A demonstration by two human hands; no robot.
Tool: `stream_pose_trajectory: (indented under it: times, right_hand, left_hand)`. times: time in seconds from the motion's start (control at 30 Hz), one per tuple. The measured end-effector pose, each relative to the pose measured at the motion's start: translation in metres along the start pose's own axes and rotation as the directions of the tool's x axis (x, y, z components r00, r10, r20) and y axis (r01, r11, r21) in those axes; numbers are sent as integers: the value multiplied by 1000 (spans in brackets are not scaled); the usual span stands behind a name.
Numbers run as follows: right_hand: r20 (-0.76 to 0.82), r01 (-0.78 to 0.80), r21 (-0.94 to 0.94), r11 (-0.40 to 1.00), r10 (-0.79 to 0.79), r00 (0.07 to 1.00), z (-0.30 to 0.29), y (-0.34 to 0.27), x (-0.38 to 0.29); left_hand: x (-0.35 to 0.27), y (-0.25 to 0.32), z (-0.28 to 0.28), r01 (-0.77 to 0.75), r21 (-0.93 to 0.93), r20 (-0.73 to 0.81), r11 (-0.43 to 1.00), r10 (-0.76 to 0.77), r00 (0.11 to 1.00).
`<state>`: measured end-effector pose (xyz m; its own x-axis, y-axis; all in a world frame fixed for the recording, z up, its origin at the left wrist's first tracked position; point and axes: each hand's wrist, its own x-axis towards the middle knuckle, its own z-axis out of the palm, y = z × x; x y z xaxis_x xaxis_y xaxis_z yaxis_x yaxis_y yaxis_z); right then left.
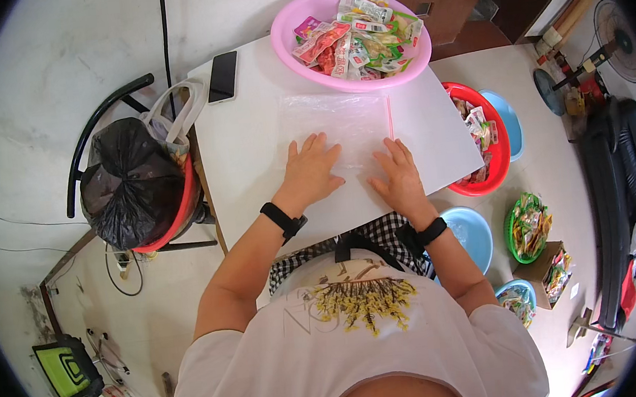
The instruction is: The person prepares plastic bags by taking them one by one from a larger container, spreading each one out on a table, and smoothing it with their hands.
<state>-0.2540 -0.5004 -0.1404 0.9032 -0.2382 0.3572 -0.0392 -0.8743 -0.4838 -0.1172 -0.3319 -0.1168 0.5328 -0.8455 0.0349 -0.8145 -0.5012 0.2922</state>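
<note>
A clear plastic zip bag point(334, 120) lies flat on the white table point(247, 170), its pink-red zip strip running along the right side. My left hand point(311, 171) rests with spread fingers at the bag's near left part. At the near right corner, below the strip's end, is my right hand point(398, 177), fingers apart. Neither hand holds anything. Beyond the bag stands a pink plastic basin point(288, 48) heaped with small sealed snack packets point(358, 36), some red, others green and clear.
A smartphone point(223, 77) lies at the table's far left. Left of the table, a black plastic bag point(129, 181) sits in a red basin on a chair. A red basin point(497, 143) of packets, a blue basin point(477, 235) and a green basket point(530, 225) stand to the right.
</note>
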Motion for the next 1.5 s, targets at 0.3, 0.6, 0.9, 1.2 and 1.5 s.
stream_pose_trajectory:
  times: [0.3, 0.6, 0.9, 1.2, 1.5]
  right_hand:
    - [99, 66, 376, 924, -111, 989, -32, -48, -3]
    - [497, -205, 609, 766, -168, 851, -37, -72, -18]
    - [405, -206, 690, 694, -134, 904, -46, -61, -21]
    - [305, -349, 841, 413, 170, 937, -43, -42, -27]
    - [397, -378, 821, 428, 47, 916, -27, -51, -28]
  left_hand:
    - [-27, 53, -29, -135, -76, -158, 988, 122, 980]
    - [-35, 68, -21, -242, -147, -131, 959, 224, 966]
    - [-42, 61, -20, -258, -622, -233, 740, 140, 962]
    - [-40, 45, -41, -46, -997, -58, 65, -201, 978]
    - [-46, 60, -33, -23, -998, -19, -66, -60, 998]
